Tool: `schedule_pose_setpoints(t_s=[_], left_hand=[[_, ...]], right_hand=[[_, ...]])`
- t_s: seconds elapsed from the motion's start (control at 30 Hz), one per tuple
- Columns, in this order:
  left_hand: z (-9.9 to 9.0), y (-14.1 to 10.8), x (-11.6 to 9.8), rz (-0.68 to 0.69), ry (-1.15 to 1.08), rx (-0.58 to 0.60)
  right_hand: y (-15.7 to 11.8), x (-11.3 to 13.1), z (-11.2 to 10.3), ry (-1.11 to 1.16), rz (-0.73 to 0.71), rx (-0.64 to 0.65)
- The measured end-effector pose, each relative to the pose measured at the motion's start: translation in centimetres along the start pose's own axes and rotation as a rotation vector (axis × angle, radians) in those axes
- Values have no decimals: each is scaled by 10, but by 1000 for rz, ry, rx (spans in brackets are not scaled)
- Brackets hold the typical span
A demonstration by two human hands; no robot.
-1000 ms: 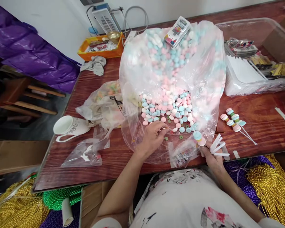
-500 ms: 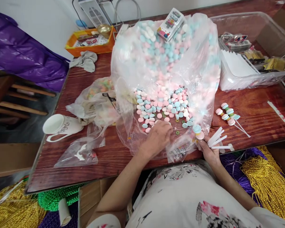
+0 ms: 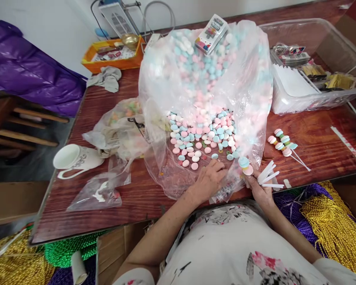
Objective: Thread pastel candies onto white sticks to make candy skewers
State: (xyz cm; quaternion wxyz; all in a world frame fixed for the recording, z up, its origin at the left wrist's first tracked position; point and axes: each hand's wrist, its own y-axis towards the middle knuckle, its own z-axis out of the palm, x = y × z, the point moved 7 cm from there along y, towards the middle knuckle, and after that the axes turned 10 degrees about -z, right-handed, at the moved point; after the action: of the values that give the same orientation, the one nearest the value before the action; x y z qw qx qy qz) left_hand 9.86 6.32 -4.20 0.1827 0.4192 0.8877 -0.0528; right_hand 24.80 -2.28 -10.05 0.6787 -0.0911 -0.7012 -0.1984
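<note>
The big clear bag [image 3: 158,75] holds pastel candies [image 3: 198,130]. At its front edge the left hand [image 3: 211,178] is half curled; I can't tell whether on anything. Front-right of it, the right hand [image 3: 262,193] grips white sticks [image 3: 267,174] and stacked candies [image 3: 244,163]; to the bag's right, a bin [image 3: 293,105] holds packets [image 3: 339,81].

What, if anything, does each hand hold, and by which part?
Right hand: white sticks, by one end; candy skewer, just below its candies. Left hand: cannot tell.

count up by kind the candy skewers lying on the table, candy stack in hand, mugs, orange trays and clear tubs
Candy skewers lying down: 2
Candy stack in right hand: 1
Mug: 1
Orange tray: 1
Clear tub: 1
Total: 6
</note>
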Motion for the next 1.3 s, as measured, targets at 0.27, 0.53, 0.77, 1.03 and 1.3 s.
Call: schedule_pose_setpoints(t_s=[0.27,0.53,0.77,1.03,1.3], left_hand=[[-2,-15,-4,-29,-249,-149],[-25,-42,62,-681,-1575,-439],[-41,-64,69,-547,-1421,-738],[-69,-76,52,-330,-736,-844],[-52,-69,52,-416,-1103,-719]], right_hand=[[-2,-3,-3,-99,-43,6],[-3,53,37,-320,-346,374],[-2,74,68,-335,-398,544],[-8,75,71,-374,-398,537],[-5,63,77,-267,-314,463]])
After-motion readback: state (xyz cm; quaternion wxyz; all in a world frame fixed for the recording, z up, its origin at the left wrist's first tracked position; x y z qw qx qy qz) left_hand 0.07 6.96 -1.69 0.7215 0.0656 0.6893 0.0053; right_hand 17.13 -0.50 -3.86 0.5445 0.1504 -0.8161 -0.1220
